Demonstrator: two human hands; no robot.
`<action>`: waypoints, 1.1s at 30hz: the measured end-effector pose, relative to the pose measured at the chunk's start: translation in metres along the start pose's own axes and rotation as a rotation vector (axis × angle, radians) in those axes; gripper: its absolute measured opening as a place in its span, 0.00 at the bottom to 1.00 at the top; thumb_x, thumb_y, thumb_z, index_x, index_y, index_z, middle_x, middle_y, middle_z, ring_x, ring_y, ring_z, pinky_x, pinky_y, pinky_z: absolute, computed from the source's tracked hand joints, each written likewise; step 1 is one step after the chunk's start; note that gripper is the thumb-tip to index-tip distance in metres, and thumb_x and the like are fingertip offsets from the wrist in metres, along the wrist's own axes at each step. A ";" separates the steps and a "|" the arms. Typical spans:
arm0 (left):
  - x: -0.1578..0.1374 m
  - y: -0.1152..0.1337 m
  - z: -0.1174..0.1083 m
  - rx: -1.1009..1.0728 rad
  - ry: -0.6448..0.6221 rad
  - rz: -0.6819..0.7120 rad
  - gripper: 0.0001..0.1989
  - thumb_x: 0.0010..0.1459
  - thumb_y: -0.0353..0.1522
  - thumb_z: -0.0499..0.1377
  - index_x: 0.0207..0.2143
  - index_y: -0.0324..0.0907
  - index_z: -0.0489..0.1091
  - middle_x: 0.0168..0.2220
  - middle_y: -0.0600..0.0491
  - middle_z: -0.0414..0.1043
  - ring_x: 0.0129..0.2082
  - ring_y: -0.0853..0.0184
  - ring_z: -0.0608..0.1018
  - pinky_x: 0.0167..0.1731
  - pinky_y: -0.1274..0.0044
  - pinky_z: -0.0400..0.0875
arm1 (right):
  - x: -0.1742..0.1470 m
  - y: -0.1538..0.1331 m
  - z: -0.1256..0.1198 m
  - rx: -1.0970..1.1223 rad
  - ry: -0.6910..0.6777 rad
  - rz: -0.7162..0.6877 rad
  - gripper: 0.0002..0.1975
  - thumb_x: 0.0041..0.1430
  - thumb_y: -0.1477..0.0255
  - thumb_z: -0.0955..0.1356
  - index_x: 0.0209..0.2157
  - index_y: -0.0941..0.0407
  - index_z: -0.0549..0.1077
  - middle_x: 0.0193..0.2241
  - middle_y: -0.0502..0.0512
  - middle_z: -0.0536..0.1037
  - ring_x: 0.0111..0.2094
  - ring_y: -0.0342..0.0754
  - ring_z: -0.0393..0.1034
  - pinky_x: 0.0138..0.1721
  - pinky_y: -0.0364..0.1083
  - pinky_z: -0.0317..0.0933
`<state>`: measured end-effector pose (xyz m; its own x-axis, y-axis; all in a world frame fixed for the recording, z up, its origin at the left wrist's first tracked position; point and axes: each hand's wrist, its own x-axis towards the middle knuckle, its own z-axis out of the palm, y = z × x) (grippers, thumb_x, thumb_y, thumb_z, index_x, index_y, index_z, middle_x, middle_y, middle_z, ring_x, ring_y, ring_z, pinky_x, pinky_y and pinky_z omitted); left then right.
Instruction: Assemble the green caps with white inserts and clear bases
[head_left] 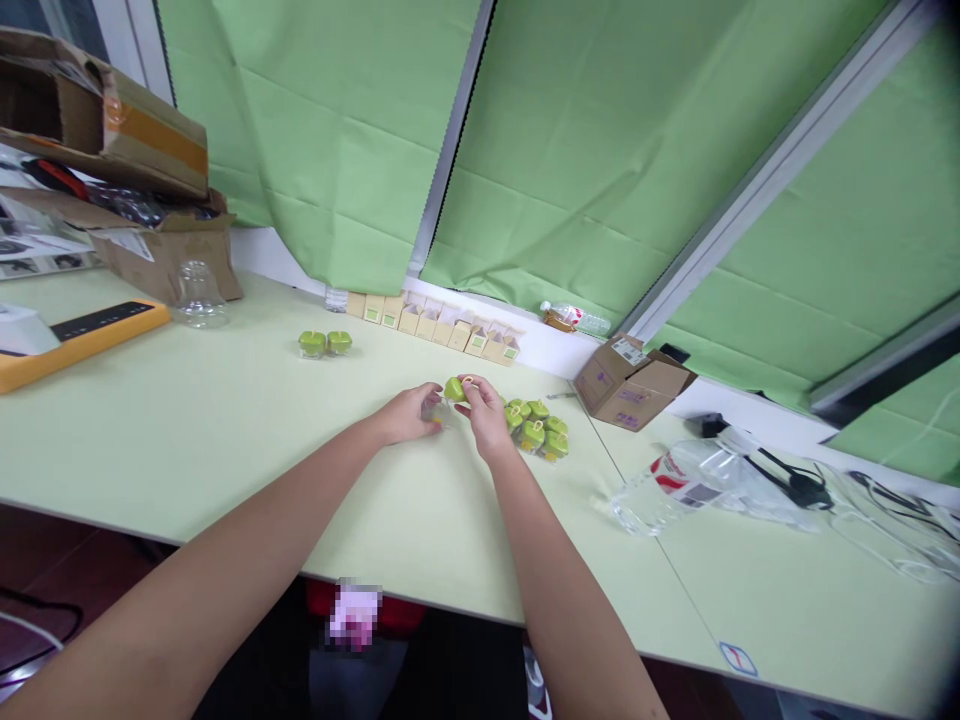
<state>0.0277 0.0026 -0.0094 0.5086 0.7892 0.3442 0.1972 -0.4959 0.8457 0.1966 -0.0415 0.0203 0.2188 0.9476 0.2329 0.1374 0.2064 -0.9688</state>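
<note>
Fingers of my left hand (407, 414) are closed round a small clear plastic cup (436, 410) above the middle of the table. Just over it, my right hand (485, 412) pinches a green lid (454, 389) with a pale loop on it. Whether lid and cup touch is too small to tell. Right beside my right hand stands a cluster of several small clear cups with green lids (533, 433). Farther left, two more green-lidded cups (325, 343) stand side by side on the table.
Along the back of the table (225, 430) runs a row of small cardboard boxes (442, 328). A cardboard carton (628, 382) and a large water bottle (679, 485) are to the right, with cables beyond. Left are a clear jar (201, 298) and an orange-edged device (97, 340).
</note>
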 end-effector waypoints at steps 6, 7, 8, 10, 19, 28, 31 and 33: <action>0.000 0.001 -0.004 0.065 0.000 0.060 0.22 0.43 0.35 0.67 0.43 0.44 0.72 0.32 0.53 0.73 0.30 0.65 0.72 0.29 0.76 0.64 | -0.005 0.002 0.013 -0.139 -0.118 -0.168 0.14 0.59 0.58 0.66 0.36 0.54 0.75 0.34 0.52 0.77 0.38 0.47 0.70 0.44 0.46 0.66; 0.000 0.000 -0.004 0.070 -0.006 0.061 0.22 0.43 0.35 0.66 0.43 0.44 0.71 0.31 0.53 0.73 0.29 0.66 0.71 0.29 0.76 0.64 | -0.005 0.003 0.015 -0.167 -0.117 -0.186 0.14 0.59 0.58 0.65 0.36 0.55 0.75 0.34 0.52 0.77 0.37 0.47 0.70 0.44 0.45 0.66; 0.001 -0.001 -0.004 0.076 -0.010 0.062 0.21 0.44 0.35 0.66 0.43 0.44 0.71 0.31 0.54 0.73 0.28 0.66 0.71 0.28 0.76 0.63 | -0.006 0.005 0.016 -0.191 -0.109 -0.192 0.14 0.60 0.58 0.65 0.36 0.55 0.74 0.34 0.52 0.77 0.37 0.47 0.70 0.43 0.45 0.66; 0.001 -0.003 -0.003 0.086 -0.008 0.062 0.20 0.44 0.35 0.66 0.41 0.43 0.72 0.30 0.54 0.72 0.28 0.67 0.70 0.28 0.77 0.62 | -0.006 0.007 0.018 -0.220 -0.080 -0.183 0.15 0.60 0.58 0.64 0.36 0.54 0.74 0.35 0.53 0.78 0.37 0.47 0.70 0.41 0.44 0.66; 0.000 0.004 -0.001 0.138 0.012 0.041 0.17 0.43 0.36 0.67 0.37 0.44 0.69 0.29 0.55 0.71 0.27 0.66 0.71 0.27 0.76 0.61 | -0.010 0.008 0.020 -0.313 0.032 -0.196 0.13 0.61 0.60 0.63 0.37 0.54 0.74 0.35 0.54 0.79 0.38 0.48 0.72 0.41 0.45 0.65; -0.001 0.008 0.003 0.168 0.035 0.050 0.21 0.46 0.35 0.65 0.45 0.44 0.68 0.32 0.52 0.74 0.30 0.63 0.74 0.29 0.75 0.64 | -0.012 0.010 0.025 -0.609 0.141 -0.303 0.12 0.63 0.64 0.63 0.36 0.54 0.75 0.37 0.58 0.77 0.38 0.50 0.71 0.43 0.48 0.64; -0.001 0.009 0.004 0.209 0.052 0.049 0.17 0.49 0.34 0.62 0.44 0.43 0.69 0.34 0.51 0.75 0.31 0.63 0.75 0.30 0.75 0.65 | -0.012 0.012 0.026 -0.659 0.102 -0.244 0.12 0.63 0.64 0.63 0.35 0.54 0.75 0.36 0.56 0.78 0.37 0.50 0.71 0.43 0.49 0.63; -0.001 0.011 0.004 0.208 0.059 0.076 0.16 0.51 0.33 0.59 0.44 0.42 0.69 0.36 0.50 0.76 0.32 0.64 0.75 0.32 0.75 0.66 | -0.011 0.015 0.026 -0.629 0.096 -0.206 0.12 0.62 0.63 0.64 0.35 0.54 0.75 0.36 0.54 0.78 0.36 0.49 0.72 0.43 0.48 0.63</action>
<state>0.0323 -0.0054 -0.0021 0.4802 0.7634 0.4321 0.3322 -0.6141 0.7159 0.1713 -0.0427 0.0012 0.2085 0.8723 0.4424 0.7163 0.1718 -0.6764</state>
